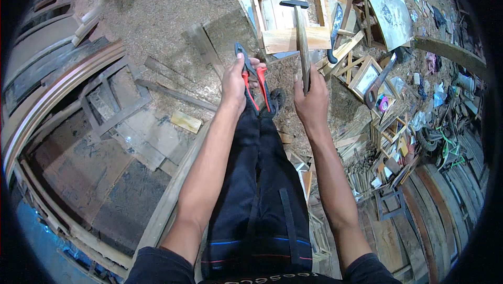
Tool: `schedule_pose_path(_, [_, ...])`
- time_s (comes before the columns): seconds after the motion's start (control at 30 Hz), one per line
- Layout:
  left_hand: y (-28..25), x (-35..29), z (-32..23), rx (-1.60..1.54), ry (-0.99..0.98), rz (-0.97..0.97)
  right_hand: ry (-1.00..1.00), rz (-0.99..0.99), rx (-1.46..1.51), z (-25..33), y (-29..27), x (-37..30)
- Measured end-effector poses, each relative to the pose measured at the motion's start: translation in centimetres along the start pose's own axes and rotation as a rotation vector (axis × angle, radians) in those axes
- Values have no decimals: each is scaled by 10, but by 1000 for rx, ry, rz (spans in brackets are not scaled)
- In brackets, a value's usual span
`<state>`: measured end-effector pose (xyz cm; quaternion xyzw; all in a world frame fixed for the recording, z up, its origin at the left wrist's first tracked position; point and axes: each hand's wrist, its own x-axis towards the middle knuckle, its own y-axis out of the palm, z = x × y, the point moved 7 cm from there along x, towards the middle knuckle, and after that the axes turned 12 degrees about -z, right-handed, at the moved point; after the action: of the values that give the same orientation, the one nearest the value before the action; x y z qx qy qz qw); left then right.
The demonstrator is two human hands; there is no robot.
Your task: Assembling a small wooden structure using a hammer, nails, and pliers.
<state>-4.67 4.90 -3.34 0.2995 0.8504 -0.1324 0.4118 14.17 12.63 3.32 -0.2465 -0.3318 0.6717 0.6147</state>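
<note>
My left hand [233,86] is closed around a pair of pliers [262,82] with red handles and a dark head, which points away from me. The handles stand spread apart. In my right hand [313,98] is a hammer [302,37], gripped near the lower end of its long wooden handle. Its dark metal head is raised over a small wooden frame piece [277,40] built of light boards, on the ground ahead. Whether the hammer touches that piece I cannot tell.
Right of the frame piece lies a dark-handled saw [336,32], and farther right another handsaw [373,92] with a brown handle. A box-like wooden piece with a pale panel [390,19] stands beyond. Wood scraps lie at right; a wooden platform [131,179] fills the left.
</note>
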Motion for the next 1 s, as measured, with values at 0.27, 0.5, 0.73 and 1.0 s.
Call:
schedule_pose_path(0.27, [21, -11, -16, -16, 37, 28, -106, -114, 70, 12, 7, 48])
schedule_pose_path(0.5, [25, 8, -20, 45, 184, -18, -386, -212, -181, 8, 13, 78])
schedule_pose_path(0.73, [32, -13, -8, 9, 26, 106, 69, 79, 331, 26, 22, -7])
schedule_pose_path(1.0, [22, -10, 14, -15, 97, 158, 298, 147, 289, -8, 40, -27])
